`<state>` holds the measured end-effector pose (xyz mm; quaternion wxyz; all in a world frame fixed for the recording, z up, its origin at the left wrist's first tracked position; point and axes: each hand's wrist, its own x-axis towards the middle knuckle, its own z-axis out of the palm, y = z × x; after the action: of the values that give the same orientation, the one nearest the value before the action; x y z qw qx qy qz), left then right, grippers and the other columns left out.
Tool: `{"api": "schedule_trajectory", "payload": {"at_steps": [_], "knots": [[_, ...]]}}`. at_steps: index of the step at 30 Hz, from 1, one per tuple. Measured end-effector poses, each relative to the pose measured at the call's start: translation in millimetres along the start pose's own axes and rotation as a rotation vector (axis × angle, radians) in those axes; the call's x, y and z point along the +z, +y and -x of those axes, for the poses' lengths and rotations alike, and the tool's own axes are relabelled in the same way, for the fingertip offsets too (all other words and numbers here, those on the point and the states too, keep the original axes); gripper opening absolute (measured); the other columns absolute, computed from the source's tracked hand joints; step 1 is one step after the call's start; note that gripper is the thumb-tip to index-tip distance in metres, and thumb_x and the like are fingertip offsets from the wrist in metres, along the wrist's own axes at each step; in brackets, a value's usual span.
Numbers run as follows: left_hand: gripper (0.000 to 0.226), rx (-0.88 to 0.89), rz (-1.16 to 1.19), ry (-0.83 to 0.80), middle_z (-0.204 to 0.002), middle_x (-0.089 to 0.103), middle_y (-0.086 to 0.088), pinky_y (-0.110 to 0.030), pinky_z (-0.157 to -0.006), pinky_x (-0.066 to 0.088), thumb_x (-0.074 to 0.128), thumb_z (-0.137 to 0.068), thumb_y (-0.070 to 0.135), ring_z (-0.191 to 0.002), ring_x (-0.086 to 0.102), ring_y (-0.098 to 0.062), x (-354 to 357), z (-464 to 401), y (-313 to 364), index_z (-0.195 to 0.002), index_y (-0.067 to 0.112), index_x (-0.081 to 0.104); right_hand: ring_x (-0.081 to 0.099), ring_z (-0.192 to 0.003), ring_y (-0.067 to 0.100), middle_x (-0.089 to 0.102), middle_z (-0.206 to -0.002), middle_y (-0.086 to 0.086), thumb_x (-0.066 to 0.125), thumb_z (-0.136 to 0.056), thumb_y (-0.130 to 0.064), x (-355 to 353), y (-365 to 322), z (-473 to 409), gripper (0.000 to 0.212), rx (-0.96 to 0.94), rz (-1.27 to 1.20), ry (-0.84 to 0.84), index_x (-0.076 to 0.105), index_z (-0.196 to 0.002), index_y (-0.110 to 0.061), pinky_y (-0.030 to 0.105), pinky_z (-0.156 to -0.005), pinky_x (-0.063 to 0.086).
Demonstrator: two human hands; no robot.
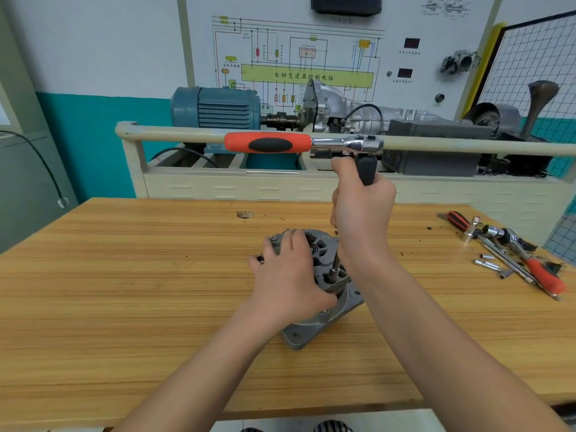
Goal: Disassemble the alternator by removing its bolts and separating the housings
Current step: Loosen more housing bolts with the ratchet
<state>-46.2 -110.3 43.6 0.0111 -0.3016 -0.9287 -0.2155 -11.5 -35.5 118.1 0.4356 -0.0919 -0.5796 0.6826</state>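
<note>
The alternator [324,288] stands on the wooden bench [124,291], about midway along it and nearer the front edge than the back, with its flat mounting flange down and its round end upward. This orientation presents the bolt heads on the upper housing to a tool coming from above.

The left hand [290,272] lies over the top and left side of the alternator, fingers curled round the housing rim. In my judgement it is there to stop the body turning while torque is applied.

The right hand [361,213] is wrapped round the black grip of a long extension bar [366,169], holding it upright. The bar's lower socket [336,271] sits down among the housing ribs, apparently on a bolt; the bolt head itself is hidden. Gripping the bar keeps the socket square on the fastener.

A ratchet [299,143] with a red and black handle crowns the bar and points left, level with the bench. No hand is on its handle, so I judge the bolt is being located or spun, not levered.

Spare tools [511,254], including a second ratchet, sockets and a screwdriver, lie together near the right edge, well apart from the work.

The housings appear joined; separation is not yet begun.
</note>
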Motion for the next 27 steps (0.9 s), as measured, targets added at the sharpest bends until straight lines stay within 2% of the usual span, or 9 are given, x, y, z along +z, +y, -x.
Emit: {"api": "schedule_trajectory", "payload": {"at_steps": [4, 8, 11, 15, 20, 23, 27], "knots": [[0.101, -0.028, -0.016, 0.022, -0.159, 0.013, -0.001, -0.062, -0.111, 0.016, 0.070, -0.071, 0.053, -0.146, 0.001, -0.041, 3, -1, 3, -0.146, 0.018, 0.012, 0.023, -0.044, 0.009, 0.027, -0.048, -0.007, 0.059, -0.086, -0.016, -2, 1, 2, 0.040, -0.023, 0.017, -0.029, 0.032, -0.056, -0.021, 0.022, -0.040, 0.025], [0.102, -0.047, -0.020, 0.038, -0.159, 0.012, -0.001, -0.061, -0.110, 0.016, 0.070, -0.070, 0.053, -0.145, 0.001, -0.042, 6, -1, 6, -0.145, 0.018, 0.011, 0.027, -0.047, 0.010, 0.030, -0.051, -0.009, 0.058, -0.089, -0.022, -3, 4, 0, 0.037, -0.063, 0.122, -0.117, 0.034, -0.060, -0.022, 0.030, -0.048, 0.027], [0.103, -0.053, -0.013, 0.040, -0.160, 0.009, -0.001, -0.061, -0.111, 0.015, 0.070, -0.071, 0.053, -0.146, -0.001, -0.042, 7, -1, 7, -0.146, 0.018, 0.010, 0.039, -0.052, 0.017, 0.039, -0.057, -0.001, 0.059, -0.094, -0.027, -6, 7, 1, 0.033, -0.161, 0.237, -0.215, 0.041, -0.068, -0.017, 0.035, -0.054, 0.036], [0.102, -0.059, -0.016, 0.041, -0.160, 0.009, -0.002, -0.062, -0.111, 0.012, 0.071, -0.072, 0.052, -0.146, -0.001, -0.042, 6, 0, 7, -0.146, 0.018, 0.009, 0.054, -0.046, 0.017, 0.045, -0.054, -0.003, 0.062, -0.093, -0.024, -15, 8, 1, 0.029, -0.212, 0.178, -0.370, 0.045, -0.072, -0.013, 0.025, -0.048, 0.044], [0.101, -0.054, -0.018, 0.038, -0.159, 0.011, -0.003, -0.061, -0.110, 0.014, 0.070, -0.072, 0.053, -0.145, 0.000, -0.043, 5, 1, 8, -0.144, 0.017, 0.010, 0.067, -0.053, 0.024, 0.052, -0.049, -0.005, 0.069, -0.088, -0.022, -18, 6, -4, 0.029, -0.117, 0.107, -0.479, 0.047, -0.071, -0.012, 0.031, -0.049, 0.055], [0.105, -0.045, -0.020, 0.031, -0.158, 0.010, -0.001, -0.061, -0.110, 0.015, 0.070, -0.071, 0.053, -0.145, 0.000, -0.042, 5, 1, 7, -0.146, 0.020, 0.004, 0.064, -0.047, 0.024, 0.051, -0.048, -0.003, 0.064, -0.092, -0.021, -17, 7, -10, 0.032, -0.061, 0.070, -0.574, 0.048, -0.065, -0.011, 0.030, -0.046, 0.053], [0.105, -0.052, -0.022, 0.025, -0.159, 0.010, -0.001, -0.061, -0.109, 0.016, 0.070, -0.069, 0.053, -0.145, 0.000, -0.042, 4, 1, 7, -0.146, 0.019, 0.008, 0.033, -0.030, 0.012, 0.038, -0.041, -0.004, 0.061, -0.091, -0.024, -16, 10, -16, 0.044, -0.038, 0.028, -0.650, 0.045, -0.050, -0.020, 0.017, -0.035, 0.030]]}}
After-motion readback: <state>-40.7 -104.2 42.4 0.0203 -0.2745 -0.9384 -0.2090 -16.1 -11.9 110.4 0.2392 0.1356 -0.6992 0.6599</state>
